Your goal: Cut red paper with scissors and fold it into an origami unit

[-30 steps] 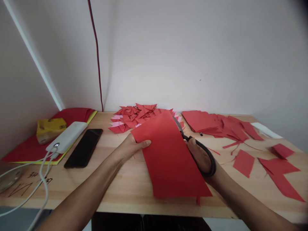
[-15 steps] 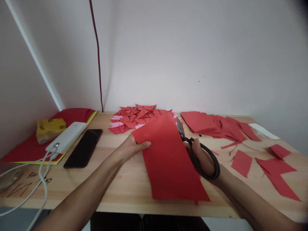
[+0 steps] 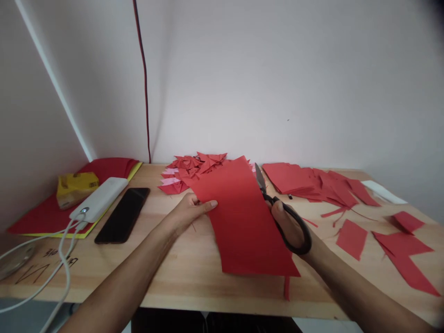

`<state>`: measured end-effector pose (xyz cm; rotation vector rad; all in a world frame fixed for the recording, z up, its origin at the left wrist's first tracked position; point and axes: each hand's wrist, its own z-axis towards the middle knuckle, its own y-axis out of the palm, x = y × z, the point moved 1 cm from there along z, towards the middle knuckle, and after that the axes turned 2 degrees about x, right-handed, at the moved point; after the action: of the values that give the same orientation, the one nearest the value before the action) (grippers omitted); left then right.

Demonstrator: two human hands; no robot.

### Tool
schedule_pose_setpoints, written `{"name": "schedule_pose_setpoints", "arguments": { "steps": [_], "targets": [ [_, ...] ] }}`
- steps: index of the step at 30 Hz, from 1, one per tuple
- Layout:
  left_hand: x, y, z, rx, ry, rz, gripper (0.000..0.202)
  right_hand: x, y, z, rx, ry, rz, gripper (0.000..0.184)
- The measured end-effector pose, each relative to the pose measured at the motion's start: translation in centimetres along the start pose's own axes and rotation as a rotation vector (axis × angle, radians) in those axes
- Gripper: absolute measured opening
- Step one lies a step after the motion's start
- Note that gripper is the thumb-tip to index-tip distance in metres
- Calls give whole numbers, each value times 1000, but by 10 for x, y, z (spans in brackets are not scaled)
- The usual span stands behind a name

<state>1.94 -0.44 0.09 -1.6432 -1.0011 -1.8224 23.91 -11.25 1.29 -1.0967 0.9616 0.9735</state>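
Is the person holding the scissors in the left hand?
No, the scissors sit in the right hand, while the left hand grips the edge of the red paper sheet.

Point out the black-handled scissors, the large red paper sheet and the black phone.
black-handled metal scissors (image 3: 270,200), head view, on the black handle near the pivot.
large red paper sheet (image 3: 243,222), head view, middle of its face.
flat black phone (image 3: 123,214), head view, centre of its screen.
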Motion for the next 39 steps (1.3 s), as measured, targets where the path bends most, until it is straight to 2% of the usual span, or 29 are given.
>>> {"name": "schedule_pose_setpoints", "arguments": {
  "steps": [2, 4, 9, 11, 15, 17, 20, 24, 34, 37, 39],
  "targets": [
    [5, -3, 0, -3, -13, 44, 33, 1, -4, 2, 25, -15, -7, 60],
    [13, -8, 2, 59, 38, 135, 32, -1, -7, 5, 16, -31, -8, 61],
    [45, -19, 0, 426, 333, 461, 39, -12, -11, 8, -108, -75, -62, 66],
    [61, -12, -3, 379, 384, 506, 39, -17, -11, 9, -135, -96, -71, 66],
    [91, 17, -4, 254, 478, 585, 31, -27, -9, 10, -188, -144, -73, 62],
    [101, 30, 1, 179, 469, 630, 27, -32, -9, 11, -212, -165, -87, 61],
    [109, 44, 11, 166, 507, 688, 19, -37, -13, 12, -250, -205, -115, 58],
    [110, 54, 27, 190, 555, 745, 12, -37, -20, 11, -270, -227, -119, 57],
    [103, 70, 54, 128, 545, 796, 8, -27, -28, 11, -182, -152, -12, 51],
    [97, 71, 57, 91, 485, 757, 1, -27, -29, 10, -114, -106, -43, 51],
    [92, 71, 58, 70, 425, 704, 4, -29, -30, 10, -87, -86, -62, 50]
  ]
}}
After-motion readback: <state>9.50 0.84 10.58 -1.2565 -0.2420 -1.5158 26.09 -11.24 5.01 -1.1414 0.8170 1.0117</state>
